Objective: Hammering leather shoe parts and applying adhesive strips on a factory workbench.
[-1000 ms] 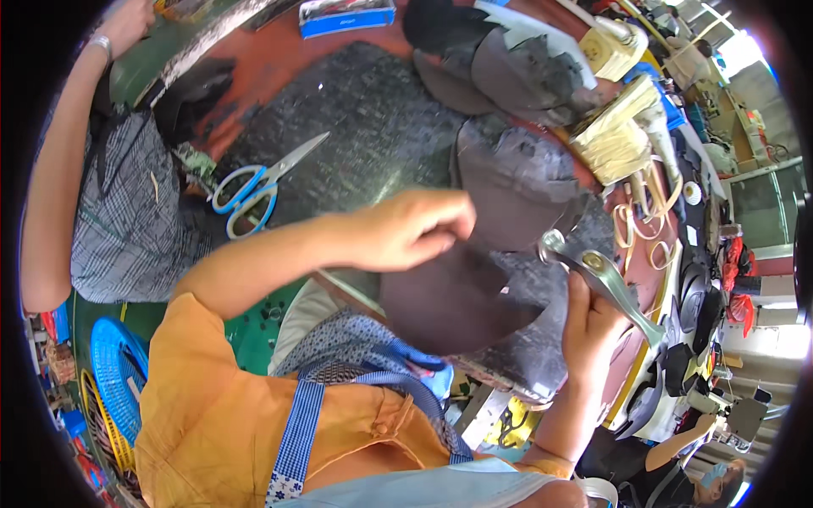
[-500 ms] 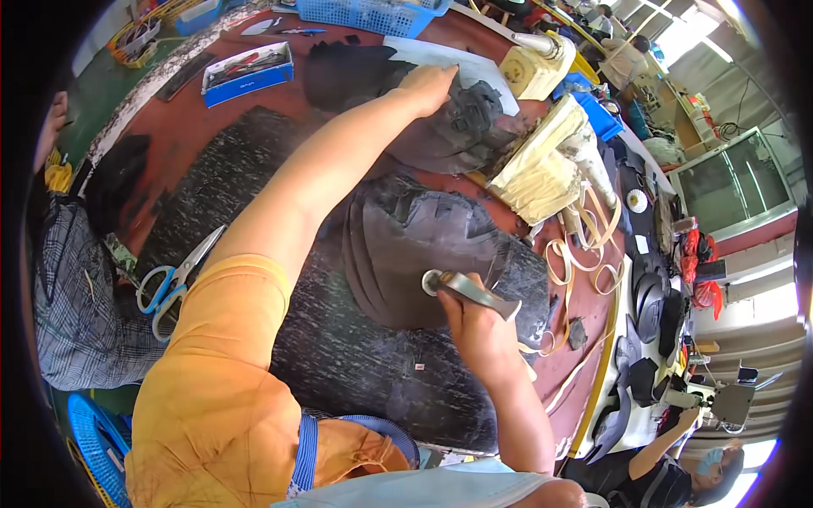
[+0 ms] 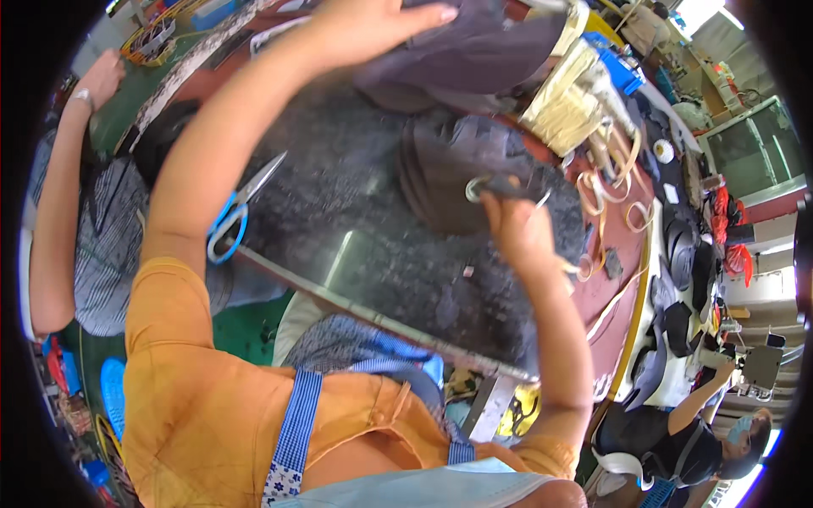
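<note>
My right hand [image 3: 518,227] is closed around a hammer [image 3: 498,188] with a round metal face, held over a stack of dark, flat, leather-like pieces [image 3: 436,182] on the black slab [image 3: 339,212]. At the top edge, my left hand [image 3: 373,30] is partly cut off. One of its digits presses along a large, smooth dark piece [image 3: 483,63], and the hand appears to grip it; the other fingers are hidden. Blue-handled scissors [image 3: 241,212] lie at the slab's left side, beside my left forearm.
Right of the stack stand a cream foam-like block [image 3: 563,106] and loose pale straps [image 3: 610,182]. A white surface with black cut parts [image 3: 673,254] runs along the right. Another person's arm [image 3: 59,212] is at far left; a masked person [image 3: 694,440] sits lower right.
My left arm has drawn back from the far side, and a smooth dark piece now covers the things there. The view has shifted, bringing the slab's near edge into sight. My right hand still holds the hammer.
</note>
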### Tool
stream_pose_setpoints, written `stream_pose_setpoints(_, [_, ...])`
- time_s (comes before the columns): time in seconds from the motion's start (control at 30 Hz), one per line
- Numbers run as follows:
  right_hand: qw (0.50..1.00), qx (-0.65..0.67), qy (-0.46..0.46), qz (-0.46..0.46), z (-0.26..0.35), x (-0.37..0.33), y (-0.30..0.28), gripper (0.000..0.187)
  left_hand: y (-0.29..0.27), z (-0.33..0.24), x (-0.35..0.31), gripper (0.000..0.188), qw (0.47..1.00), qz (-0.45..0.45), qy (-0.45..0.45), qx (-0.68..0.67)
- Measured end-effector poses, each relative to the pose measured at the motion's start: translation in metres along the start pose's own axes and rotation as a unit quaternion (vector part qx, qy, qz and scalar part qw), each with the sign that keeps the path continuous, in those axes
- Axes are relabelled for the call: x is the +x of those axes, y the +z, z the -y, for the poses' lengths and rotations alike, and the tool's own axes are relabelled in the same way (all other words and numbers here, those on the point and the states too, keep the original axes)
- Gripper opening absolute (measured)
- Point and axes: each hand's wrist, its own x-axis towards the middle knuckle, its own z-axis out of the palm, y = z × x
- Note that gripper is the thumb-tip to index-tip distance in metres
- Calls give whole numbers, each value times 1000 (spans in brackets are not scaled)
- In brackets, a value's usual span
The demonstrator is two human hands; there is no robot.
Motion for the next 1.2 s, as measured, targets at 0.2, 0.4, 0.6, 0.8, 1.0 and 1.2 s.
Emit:
stream_pose_setpoints(0.2, [986,10,-91,-140,22,-39,-73,23,36,-14,-125,37,944,292,62,-139])
stream_pose_setpoints(0.4, [991,131,29,21,100,-106,-77,10,107,75,-199,42,959,279,46,-18])
stream_pose_setpoints(0.6, [988,147,3,39,118,-103,-42,11,99,70,-193,34,922,363,-80,-105])
stream_pose_setpoints(0.8, [975,103,17,194,116,-92,-18,19,112,72,-191,30,948,311,-47,-52])
stream_pose_setpoints(1.0, [981,122,32,149,105,-121,-15,15,110,66,-173,27,944,327,-8,46])
stream_pose_setpoints(1.2, [974,157,56,150,100,-116,-21,14,132,75,-165,25,931,362,47,-32])
